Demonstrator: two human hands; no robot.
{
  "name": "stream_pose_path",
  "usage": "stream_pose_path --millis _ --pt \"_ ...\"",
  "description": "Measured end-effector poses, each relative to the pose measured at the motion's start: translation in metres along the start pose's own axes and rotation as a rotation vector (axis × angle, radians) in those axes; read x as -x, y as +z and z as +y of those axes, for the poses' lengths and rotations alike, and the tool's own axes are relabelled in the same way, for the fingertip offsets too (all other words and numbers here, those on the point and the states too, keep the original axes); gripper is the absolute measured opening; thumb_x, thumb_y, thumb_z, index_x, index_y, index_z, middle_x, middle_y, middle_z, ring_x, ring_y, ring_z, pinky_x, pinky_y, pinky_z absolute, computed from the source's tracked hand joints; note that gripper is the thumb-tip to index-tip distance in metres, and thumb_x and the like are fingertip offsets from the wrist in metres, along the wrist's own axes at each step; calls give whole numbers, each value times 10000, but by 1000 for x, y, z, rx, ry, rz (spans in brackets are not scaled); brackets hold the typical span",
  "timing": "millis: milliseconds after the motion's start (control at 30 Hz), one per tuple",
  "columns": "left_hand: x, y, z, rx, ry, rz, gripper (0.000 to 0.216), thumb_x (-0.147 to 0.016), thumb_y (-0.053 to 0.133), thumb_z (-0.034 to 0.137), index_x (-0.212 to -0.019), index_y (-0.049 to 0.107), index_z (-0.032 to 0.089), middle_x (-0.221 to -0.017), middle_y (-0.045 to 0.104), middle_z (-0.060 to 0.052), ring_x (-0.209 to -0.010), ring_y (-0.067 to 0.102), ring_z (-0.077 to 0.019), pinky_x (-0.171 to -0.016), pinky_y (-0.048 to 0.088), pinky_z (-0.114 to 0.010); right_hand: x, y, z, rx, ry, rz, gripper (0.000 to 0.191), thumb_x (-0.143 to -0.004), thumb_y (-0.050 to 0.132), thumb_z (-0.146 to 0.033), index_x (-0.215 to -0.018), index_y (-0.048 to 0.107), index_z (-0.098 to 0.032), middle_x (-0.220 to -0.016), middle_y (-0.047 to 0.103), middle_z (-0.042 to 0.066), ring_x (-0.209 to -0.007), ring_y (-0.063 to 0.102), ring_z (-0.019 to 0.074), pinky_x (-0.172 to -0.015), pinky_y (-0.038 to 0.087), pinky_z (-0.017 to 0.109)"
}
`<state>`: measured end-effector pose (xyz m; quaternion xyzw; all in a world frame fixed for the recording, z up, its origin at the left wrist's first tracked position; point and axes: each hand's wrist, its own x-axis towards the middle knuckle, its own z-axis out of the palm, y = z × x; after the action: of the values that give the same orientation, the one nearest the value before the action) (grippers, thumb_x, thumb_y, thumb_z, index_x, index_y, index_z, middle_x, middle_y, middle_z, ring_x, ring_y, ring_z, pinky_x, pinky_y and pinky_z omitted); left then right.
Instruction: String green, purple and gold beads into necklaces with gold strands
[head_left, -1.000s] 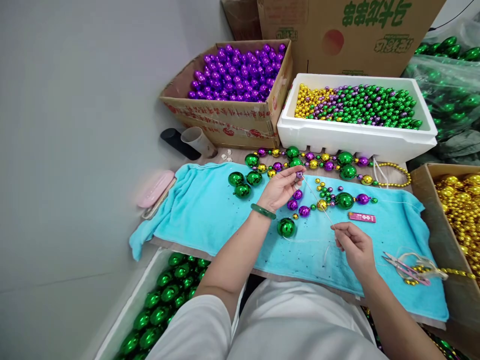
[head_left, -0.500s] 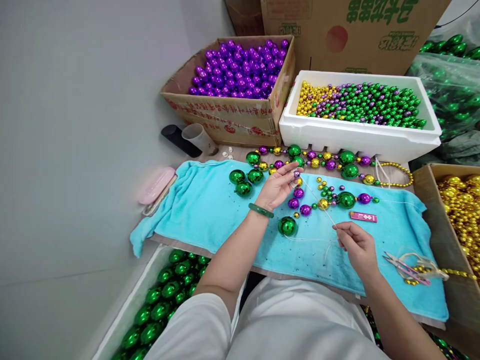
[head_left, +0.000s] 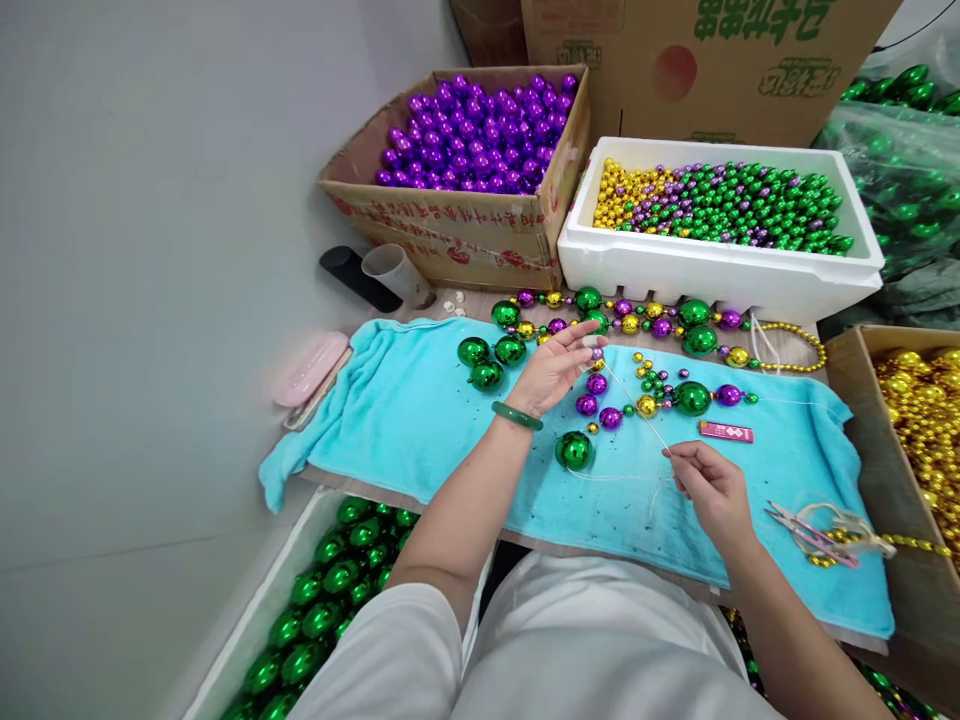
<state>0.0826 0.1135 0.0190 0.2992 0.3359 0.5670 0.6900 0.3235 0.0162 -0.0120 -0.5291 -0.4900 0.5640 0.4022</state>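
My left hand, with a green bangle at its wrist, pinches a small purple bead by thumb and a finger wrapped in white. From there a white string runs taut down to my right hand, whose thumb and forefinger are closed on it. Under the string, on the turquoise towel, lie purple beads, a gold bead, a large green bead and several loose small beads. Another large green bead sits nearer me with a thin string beside it.
A finished-looking bead strand stretches along the towel's far edge. Behind stand a carton of purple beads and a white foam box. A lighter and scissors lie right. A carton of gold beads borders the towel.
The small purple bead has shifted slightly down and right at my left fingertips. Both hands otherwise stay nearly in place, with the string still stretched between them.
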Motion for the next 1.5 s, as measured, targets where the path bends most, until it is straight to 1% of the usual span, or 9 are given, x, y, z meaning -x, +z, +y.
stream_pose_path --millis 200,300,433,567,833,933,1133,1333,1500 --pt "-10 -1 4 -222 -8 -36 406 -772 685 258 -1169 630 191 -943 685 -62 -757 589 -107 -745 437 -258 -4 2 4 5 -10 11 214 -810 597 -359 -858 643 -156 -560 479 -29 -513 427 87 -466 332 221" --pt "-25 -10 -4 -646 149 90 266 -789 643 248 -1048 689 206 -972 669 -61 -856 566 -157 -856 414 -313 -6 3 3 -25 -5 39 224 -812 597 -370 -886 629 -162 -570 506 -24 -524 456 96 -475 367 222" --pt "-40 -22 -22 -1322 200 53 137 -689 677 144 -814 717 183 -913 650 -103 -1044 483 -273 -1025 280 -421 -6 2 2 -39 -6 31 233 -806 605 -382 -885 628 -164 -566 512 -24 -517 462 95 -473 384 220" --pt "-47 -21 -30 -1522 142 28 160 -653 681 127 -806 704 168 -860 630 -135 -1073 443 -328 -1011 265 -465 -6 2 2 -42 1 36 238 -797 615 -387 -880 625 -165 -587 526 -20 -521 474 96 -468 388 219" --pt "-47 -4 -25 -1424 277 47 278 -827 572 265 -1066 677 171 -1042 615 -127 -1033 514 -273 -988 326 -397 -8 0 3 -22 -25 67 242 -784 618 -394 -838 623 -157 -565 522 -24 -511 461 94 -471 372 224" --pt "-52 0 -33 -1321 159 -44 239 -698 726 250 -933 711 205 -1130 584 -109 -1135 463 -291 -1055 265 -399 -11 0 1 -21 -28 100 257 -769 625 -405 -831 619 -156 -548 520 -24 -496 455 94 -457 360 223" --pt "-74 2 -41 -1003 -2 85 191 -539 771 61 -545 611 165 -865 605 -100 -1093 510 -297 -1017 326 -382 -12 -5 0 -32 -52 141 239 -759 631 -392 -825 619 -162 -546 524 -27 -493 458 93 -457 362 222" --pt "-66 4 -24 -643 -51 166 177 -765 673 276 -888 632 155 -863 633 -59 -750 601 -135 -752 498 -303 -7 -9 8 -25 -38 122 230 -786 610 -386 -820 624 -159 -544 499 -28 -494 443 95 -456 350 227" --pt "-46 9 -8 -101 -143 205 201 -724 719 189 -894 623 139 -823 628 -18 -662 601 -84 -649 503 -229 -8 -5 9 -46 -29 118 235 -779 620 -390 -819 626 -158 -553 506 -27 -495 448 96 -458 353 229"
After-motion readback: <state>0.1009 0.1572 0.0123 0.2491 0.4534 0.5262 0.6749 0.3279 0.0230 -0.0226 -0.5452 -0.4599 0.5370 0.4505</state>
